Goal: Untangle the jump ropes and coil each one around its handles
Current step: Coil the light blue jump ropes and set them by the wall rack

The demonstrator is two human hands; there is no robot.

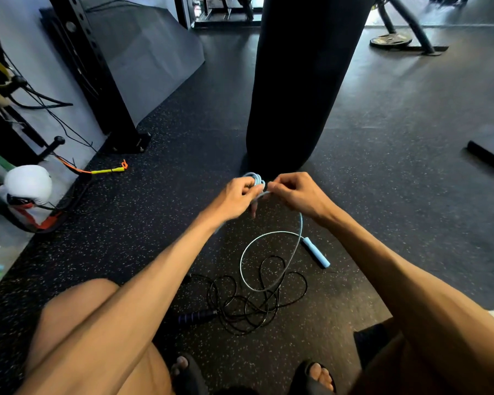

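My left hand [235,196] grips a small bundle of coiled light blue jump rope [255,178]. Beside it, my right hand [295,193] pinches the same blue rope. From my hands the blue rope hangs down, makes one loop [243,252] on the floor and ends at its blue handle [315,252], which lies on the floor. The loop's lower part crosses a tangled black jump rope [248,306] on the floor between my knees. A purple-striped black handle [195,317] sticks out on the tangle's left side. The blue rope's other handle is hidden.
A black punching bag [302,81] hangs just beyond my hands. At left stand a black rack post [97,72], a white boxing glove [27,183] and an orange-yellow rope [106,170]. A weight plate [391,39] lies far right. My feet [314,374] are at the bottom.
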